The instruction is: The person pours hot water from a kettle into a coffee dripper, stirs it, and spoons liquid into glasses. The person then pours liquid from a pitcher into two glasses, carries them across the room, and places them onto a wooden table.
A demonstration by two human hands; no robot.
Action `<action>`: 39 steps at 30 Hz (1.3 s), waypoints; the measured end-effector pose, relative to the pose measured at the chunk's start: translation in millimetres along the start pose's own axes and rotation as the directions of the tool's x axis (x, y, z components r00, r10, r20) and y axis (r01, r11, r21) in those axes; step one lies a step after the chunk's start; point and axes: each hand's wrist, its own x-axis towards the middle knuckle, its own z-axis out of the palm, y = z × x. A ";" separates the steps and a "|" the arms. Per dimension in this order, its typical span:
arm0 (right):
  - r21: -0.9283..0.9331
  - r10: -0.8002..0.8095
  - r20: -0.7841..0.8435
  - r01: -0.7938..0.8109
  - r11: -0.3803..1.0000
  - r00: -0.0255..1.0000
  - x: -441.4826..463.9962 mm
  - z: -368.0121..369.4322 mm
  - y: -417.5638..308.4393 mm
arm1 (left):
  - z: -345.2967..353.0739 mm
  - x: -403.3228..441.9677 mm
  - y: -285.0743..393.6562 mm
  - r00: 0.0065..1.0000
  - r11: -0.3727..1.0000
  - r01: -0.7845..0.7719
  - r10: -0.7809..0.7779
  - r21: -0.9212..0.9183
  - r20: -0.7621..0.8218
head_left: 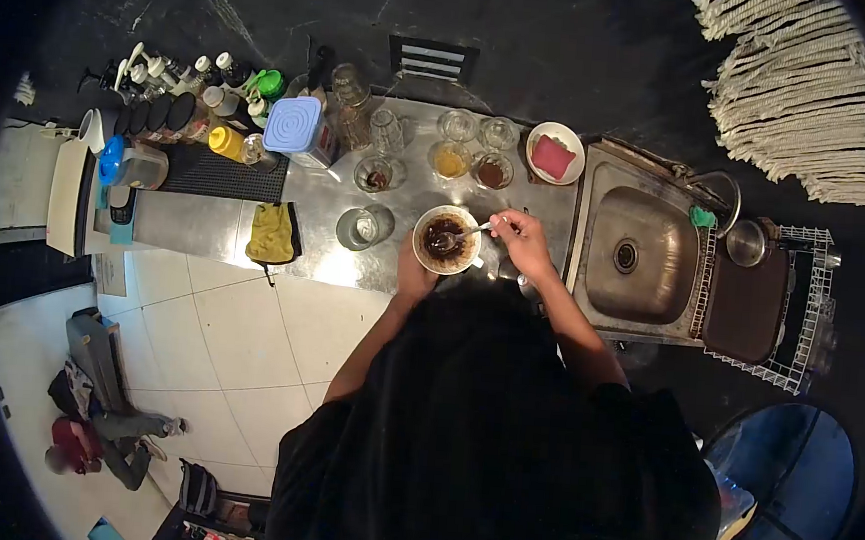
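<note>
left hand (pixel 417 275) on a round white cup (pixel 420 235), right hand (pixel 522 244) on a silver metal spoon (pixel 472 232)

the two hands are apart from each other, each clamped on its own thing. the left hand is wrapped against the near left side of the cup, some of its fingers hidden by it. the right hand pinches the end of the spoon between thumb and fingers; the spoon slants down to the left over the cup's rim, its tip in a thick dark brown mixture (pixel 443 229) that also smears the inner wall. the cup is right in front of the person, over the near part of a grey stainless-steel tabletop (pixel 225 227); whether its base touches the metal, i cannot tell.

to the left of the cup is a clear round drinking glass (pixel 367 225). beyond the cup, four clear glasses (pixel 458 125) form a close cluster, one with yellow contents (pixel 450 162), one with brown contents (pixel 491 173). just right of these, a round white bowl (pixel 578 148) holds a pinkish-red square cloth or sponge (pixel 553 158). farther left, a yellow-and-black fabric pouch (pixel 271 235) lies at the tabletop's near edge. a metal sink basin (pixel 651 297) is to the right of the hands.
</note>
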 end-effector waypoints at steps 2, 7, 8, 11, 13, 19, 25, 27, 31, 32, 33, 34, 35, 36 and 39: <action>0.031 0.007 0.000 -0.007 0.999 1.000 -1.5 -1.3 -2.7 | 0.6 1.7 1.2 1.000 0.999 0.004 -0.004 -0.038 -0.012; 0.041 0.032 -0.012 -0.032 0.999 0.999 -3.3 -6.7 -12.0 | 0.8 -0.4 -2.6 1.000 0.999 0.000 -0.001 -0.046 -0.018; 0.053 0.053 -0.008 -0.052 0.997 0.999 -3.7 -7.6 -13.5 | -0.1 0.1 -3.8 1.000 0.999 0.002 -0.003 -0.046 -0.019; 0.100 0.083 -0.014 -0.081 0.992 0.996 -6.5 -7.9 -12.0 | 4.4 -4.4 -11.8 0.998 0.997 0.062 -0.062 -0.046 -0.012; 0.135 0.087 -0.020 -0.083 0.987 0.996 -7.3 -8.6 -11.0 | 4.7 -3.2 -5.0 0.997 0.992 0.074 -0.075 -0.103 -0.009; 0.208 0.150 0.008 -0.148 0.967 0.989 -7.1 -11.6 -7.2 | 1.0 -6.4 -22.7 1.000 1.000 0.021 -0.021 -0.009 0.009; 0.211 0.144 0.020 -0.145 0.967 0.989 -3.5 -21.3 -23.0 | 3.6 -8.2 -24.5 0.997 0.997 0.078 -0.078 -0.021 -0.001; 0.229 0.169 0.009 -0.167 0.959 0.986 -2.9 -24.6 -33.5 | 7.6 -6.9 -25.8 0.992 0.988 0.122 -0.124 -0.097 -0.011; 0.247 0.135 -0.010 -0.129 0.960 0.991 8.5 -32.6 -34.1 | 9.8 -11.3 -35.9 0.989 0.984 0.146 -0.149 -0.105 -0.018; 0.262 0.120 -0.021 -0.110 0.959 0.993 12.6 -34.4 -34.9 | 10.8 -13.2 -42.8 0.987 0.984 0.156 -0.158 -0.082 -0.024; 0.278 0.103 -0.032 -0.090 0.956 0.994 17.5 -36.2 -36.4 | 11.0 -13.0 -42.7 0.983 0.980 0.181 -0.182 -0.078 -0.012; 0.293 0.086 -0.042 -0.070 0.954 0.995 23.5 -38.2 -37.6 | 9.4 -12.5 -42.9 0.984 0.981 0.178 -0.180 -0.078 -0.014; 0.286 0.070 -0.050 -0.053 0.957 0.996 31.6 -40.1 -31.9 | 6.9 -12.3 -43.2 0.989 0.989 0.147 -0.147 -0.012 0.011; 0.286 0.067 -0.049 -0.050 0.957 0.997 38.9 -39.8 -30.3 | 4.4 -11.9 -40.2 0.992 0.992 0.114 -0.116 0.053 0.038; 0.271 0.036 -0.124 -0.001 0.962 0.992 61.6 -37.8 -24.8 | 4.8 -12.3 -33.5 0.992 0.992 0.126 -0.126 0.017 0.025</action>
